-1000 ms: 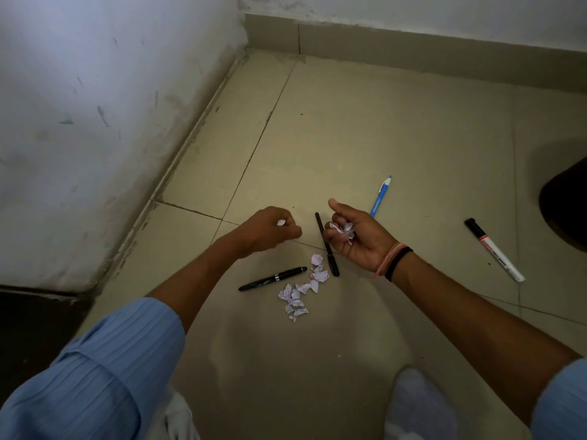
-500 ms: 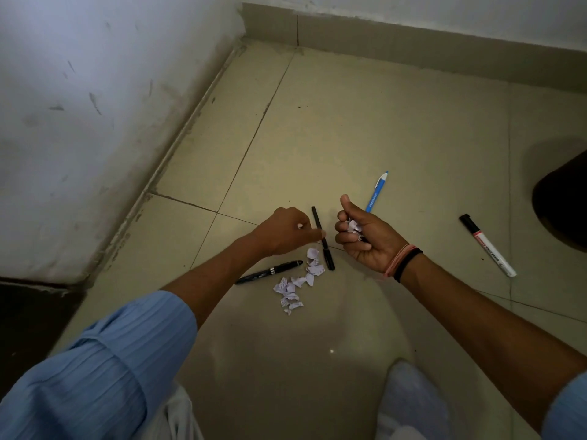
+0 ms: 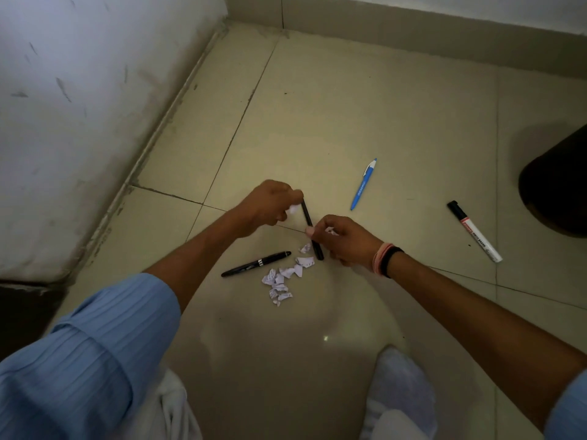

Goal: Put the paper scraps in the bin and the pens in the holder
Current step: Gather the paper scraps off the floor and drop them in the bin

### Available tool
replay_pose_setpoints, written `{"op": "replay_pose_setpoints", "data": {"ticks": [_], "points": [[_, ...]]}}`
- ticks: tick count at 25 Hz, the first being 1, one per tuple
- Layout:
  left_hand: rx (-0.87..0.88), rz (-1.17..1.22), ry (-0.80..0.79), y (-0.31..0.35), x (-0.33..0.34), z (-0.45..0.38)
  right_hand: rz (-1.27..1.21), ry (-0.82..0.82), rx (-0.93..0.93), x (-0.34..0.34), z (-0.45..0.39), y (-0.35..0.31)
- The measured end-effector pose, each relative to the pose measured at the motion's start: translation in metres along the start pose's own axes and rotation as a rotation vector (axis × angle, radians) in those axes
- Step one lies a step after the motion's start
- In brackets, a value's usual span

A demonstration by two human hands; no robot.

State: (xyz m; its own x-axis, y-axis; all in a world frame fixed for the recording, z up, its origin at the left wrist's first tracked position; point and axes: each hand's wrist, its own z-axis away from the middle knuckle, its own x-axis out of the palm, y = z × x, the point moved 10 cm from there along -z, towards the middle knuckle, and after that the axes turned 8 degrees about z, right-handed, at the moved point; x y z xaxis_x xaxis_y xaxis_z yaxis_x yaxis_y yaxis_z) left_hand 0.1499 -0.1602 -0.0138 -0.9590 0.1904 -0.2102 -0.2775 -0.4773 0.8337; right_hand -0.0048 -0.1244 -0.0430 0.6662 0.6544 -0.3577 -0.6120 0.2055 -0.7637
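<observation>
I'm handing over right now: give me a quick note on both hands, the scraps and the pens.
Left hand: fingers curled on a white scrap.
Right hand: holds scraps, fingers at the thin black pen.
On the floor: scrap pile, black capped pen, blue pen, white marker.
Dark object at right, possibly the bin; no holder visible.
Done: nothing visibly binned. Left: all scraps, four pens.

I see a beige tiled floor (image 3: 365, 100) with dark grout lines, meeting a scuffed white wall (image 3: 79, 90) on the left and a beige skirting (image 3: 413, 30) at the far edge.
</observation>
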Motion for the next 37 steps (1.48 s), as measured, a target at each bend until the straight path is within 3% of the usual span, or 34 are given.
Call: {"op": "replay_pose_setpoints", "data": {"ticks": [3,9,12,15,19,24,29,37], "points": [[-0.025,0.236,-0.019,0.001,-0.004,0.003,0.475,-0.03,-0.172,0.02,-0.006,-0.015],[-0.016,0.364,-0.106,0.004,0.001,0.015,0.863,-0.086,-0.257,0.038,-0.012,-0.012],[-0.039,0.437,-0.144,0.003,0.0,0.018,0.714,-0.014,-0.338,0.028,-0.008,-0.025],[-0.041,0.361,-0.147,0.001,-0.004,0.021,0.246,0.069,-0.239,0.003,-0.004,-0.028],[0.09,-0.233,-0.219,0.005,0.008,0.031,-0.453,0.011,-0.04,-0.012,-0.002,-0.007],[0.218,-0.956,-0.45,-0.017,0.068,0.047,-0.821,0.035,0.082,-0.02,0.0,0.01],[0.256,-1.194,-0.497,-0.034,0.089,0.042,-0.88,0.028,0.109,-0.02,0.004,0.015],[0.298,-1.163,-0.48,-0.033,0.092,0.037,-0.366,0.04,0.027,-0.008,-0.002,0.013]]}}
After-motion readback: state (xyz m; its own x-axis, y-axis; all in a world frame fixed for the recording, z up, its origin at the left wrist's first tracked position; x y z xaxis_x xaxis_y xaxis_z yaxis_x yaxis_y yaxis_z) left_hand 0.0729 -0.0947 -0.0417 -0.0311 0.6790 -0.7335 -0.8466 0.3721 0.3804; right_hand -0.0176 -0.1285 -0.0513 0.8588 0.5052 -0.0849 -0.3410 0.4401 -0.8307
